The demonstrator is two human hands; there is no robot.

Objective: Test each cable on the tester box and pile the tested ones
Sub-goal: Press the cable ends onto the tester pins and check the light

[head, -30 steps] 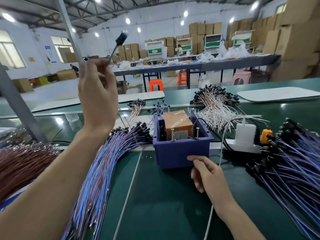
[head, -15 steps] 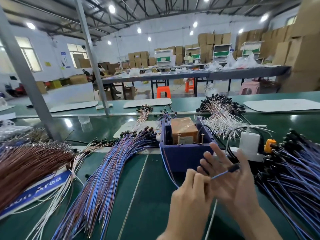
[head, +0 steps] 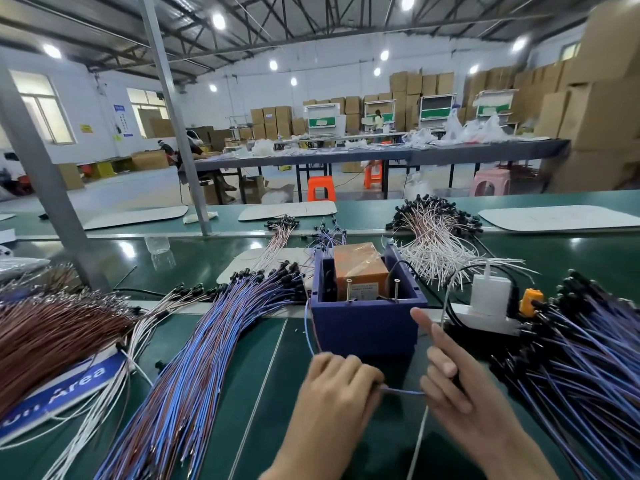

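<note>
One thin blue cable (head: 401,391) ran taut between both hands, just in front of the tester box (head: 367,329). Left hand (head: 341,379) was curled into a fist round it, the free length looping up from the knuckles past the box's near left corner. Right hand (head: 450,386) pinched the other end between thumb and bent fingers, forefinger pointing up toward the box. The black plug was possibly inside that pinch, but it was hidden.

Judgement: the cable was light and limp with a slick jacket, so it would sag and slide unless held close to the end. Best hold was near the tip, leaving a short stub to touch the upright pins (head: 348,289) beyond the fingertips. A heap of cables (head: 194,358) lay left of the left hand.
</note>
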